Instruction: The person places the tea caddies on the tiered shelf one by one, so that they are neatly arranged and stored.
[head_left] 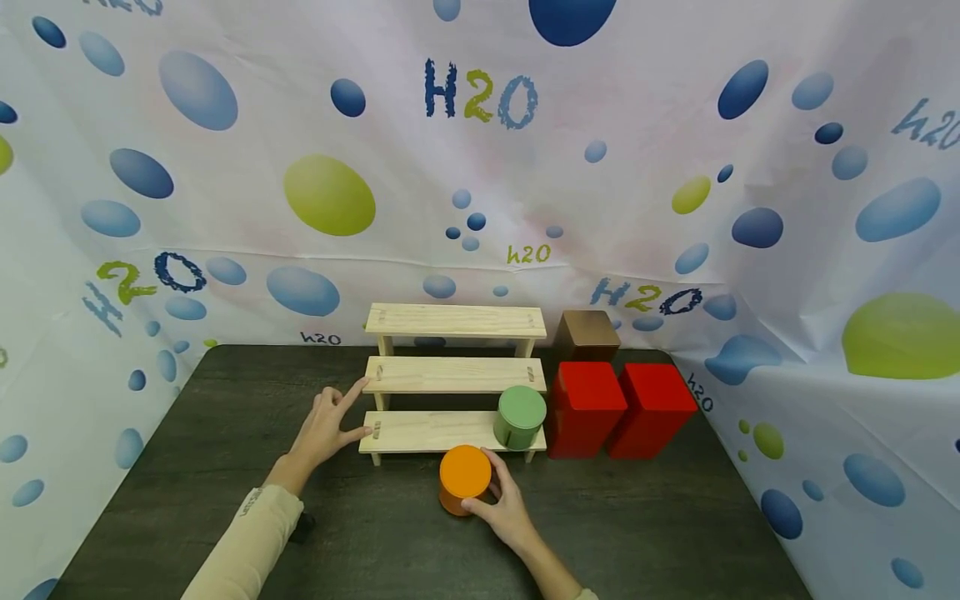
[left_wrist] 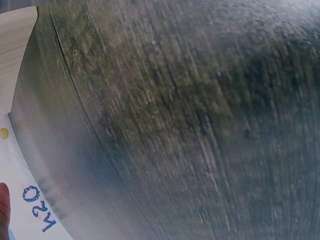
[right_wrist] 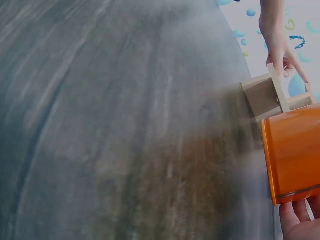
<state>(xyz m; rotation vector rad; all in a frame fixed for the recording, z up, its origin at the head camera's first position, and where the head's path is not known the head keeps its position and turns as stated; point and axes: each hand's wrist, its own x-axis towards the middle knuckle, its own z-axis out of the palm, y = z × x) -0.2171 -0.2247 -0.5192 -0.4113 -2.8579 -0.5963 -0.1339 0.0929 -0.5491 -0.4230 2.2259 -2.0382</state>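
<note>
A three-step wooden stand (head_left: 450,375) stands toward the back of the dark table. At its left end, my left hand (head_left: 324,429) has its index fingertip at the middle step and its thumb at the bottom step. My right hand (head_left: 506,506) holds an orange round canister (head_left: 465,475) between thumb and fingers, in front of the bottom step. The same orange canister (right_wrist: 295,155) shows at the right edge of the right wrist view, with fingertips under it. On the bottom step's right end sits a green lidded canister (head_left: 519,418).
Right of the stand are two red blocks (head_left: 585,408), (head_left: 651,408), with a brown block (head_left: 587,335) behind them. A white printed sheet (head_left: 480,167) with blue and green spots hangs behind and beside the dark table (head_left: 375,533).
</note>
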